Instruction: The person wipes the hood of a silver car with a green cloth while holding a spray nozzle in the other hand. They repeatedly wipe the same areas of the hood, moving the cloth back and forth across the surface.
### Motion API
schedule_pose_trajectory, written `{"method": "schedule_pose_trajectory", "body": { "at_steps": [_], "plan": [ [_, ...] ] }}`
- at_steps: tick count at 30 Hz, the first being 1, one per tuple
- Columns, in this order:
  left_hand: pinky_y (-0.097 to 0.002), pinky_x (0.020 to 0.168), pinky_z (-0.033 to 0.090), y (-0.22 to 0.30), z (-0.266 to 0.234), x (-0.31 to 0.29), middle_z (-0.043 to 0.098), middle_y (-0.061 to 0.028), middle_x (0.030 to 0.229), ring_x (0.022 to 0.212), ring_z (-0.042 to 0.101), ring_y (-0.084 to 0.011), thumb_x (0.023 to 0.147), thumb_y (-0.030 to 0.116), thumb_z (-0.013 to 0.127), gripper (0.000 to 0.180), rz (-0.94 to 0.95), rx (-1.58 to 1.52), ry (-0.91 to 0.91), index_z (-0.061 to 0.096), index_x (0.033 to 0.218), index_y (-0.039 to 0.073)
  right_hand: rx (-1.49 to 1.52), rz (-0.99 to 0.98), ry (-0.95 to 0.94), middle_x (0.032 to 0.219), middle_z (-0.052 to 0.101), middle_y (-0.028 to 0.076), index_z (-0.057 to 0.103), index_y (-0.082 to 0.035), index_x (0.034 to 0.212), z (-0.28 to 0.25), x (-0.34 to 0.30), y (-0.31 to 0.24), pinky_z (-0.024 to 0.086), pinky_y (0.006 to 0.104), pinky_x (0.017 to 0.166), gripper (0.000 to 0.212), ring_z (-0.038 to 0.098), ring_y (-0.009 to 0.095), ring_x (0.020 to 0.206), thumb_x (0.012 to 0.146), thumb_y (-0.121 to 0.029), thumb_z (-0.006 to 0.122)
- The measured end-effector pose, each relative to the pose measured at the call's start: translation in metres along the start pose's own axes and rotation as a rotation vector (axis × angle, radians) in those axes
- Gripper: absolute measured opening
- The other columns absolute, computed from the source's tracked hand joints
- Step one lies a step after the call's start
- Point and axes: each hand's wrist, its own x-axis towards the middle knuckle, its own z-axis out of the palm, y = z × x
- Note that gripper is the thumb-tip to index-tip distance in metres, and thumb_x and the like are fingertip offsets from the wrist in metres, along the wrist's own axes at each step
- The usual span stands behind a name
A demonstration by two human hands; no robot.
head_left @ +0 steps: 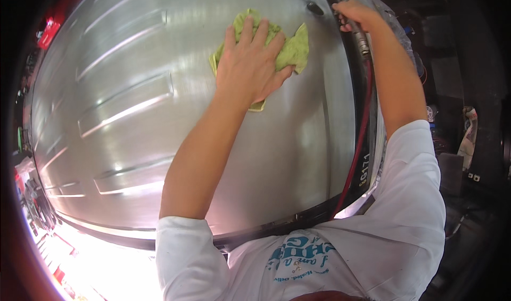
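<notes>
My left hand (247, 61) lies flat with its fingers spread on a yellow-green cloth (294, 50), pressing it against a bare silver metal vehicle roof (277, 152). The cloth is crumpled, and its edges stick out around the fingers and below the palm. Over by the roof's right edge, my right hand (357, 16) is closed around an air blow gun (349, 23), mostly hidden by the fingers. A metal coupling (363, 44) joins it to a red air hose (364, 114), which runs down along the dark roof edge toward my body.
A small dark fitting (314, 8) stands on the roof near its far right. Raised rectangular ribs (128, 104) mark the left part. Clear plastic sheeting (395, 29) borders the right edge. Beyond the panel's left side are a red object (49, 33) and dark clutter.
</notes>
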Motion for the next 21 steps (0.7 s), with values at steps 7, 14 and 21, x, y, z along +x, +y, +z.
{"method": "schedule_pose_trajectory", "body": {
  "at_steps": [7,14,21],
  "plan": [
    [-0.0547,0.127,0.027,-0.004,0.004,0.000,0.046,-0.0115,0.165,0.155,0.036,-0.0362,0.099,0.062,0.060,0.066,-0.014,0.006,0.015,0.054,0.154,0.025,-0.089,0.082,0.078,0.080,0.057,0.007,0.057,0.000,0.094,-0.011,-0.041,-0.022,0.054,0.0298,0.054,0.031,0.051,0.014,0.051,0.103,-0.029,0.061],
    [-0.0548,0.127,0.027,-0.003,-0.001,0.004,0.045,-0.0105,0.166,0.155,0.036,-0.0358,0.098,0.062,0.061,0.067,-0.008,0.012,-0.007,0.055,0.154,0.025,-0.187,0.120,0.043,0.081,0.059,0.003,0.059,-0.005,0.095,-0.016,-0.043,-0.020,0.047,0.0243,0.047,0.033,0.062,0.016,0.061,0.104,-0.036,0.063],
    [-0.0555,0.127,0.027,0.000,-0.001,0.003,0.044,-0.0107,0.166,0.156,0.035,-0.0357,0.098,0.062,0.062,0.067,-0.009,0.010,-0.024,0.054,0.155,0.026,-0.190,0.161,-0.004,0.083,0.057,0.005,0.058,-0.001,0.097,-0.009,-0.044,-0.017,0.055,0.0277,0.053,0.034,0.054,0.014,0.055,0.104,-0.034,0.062]
  ]
}}
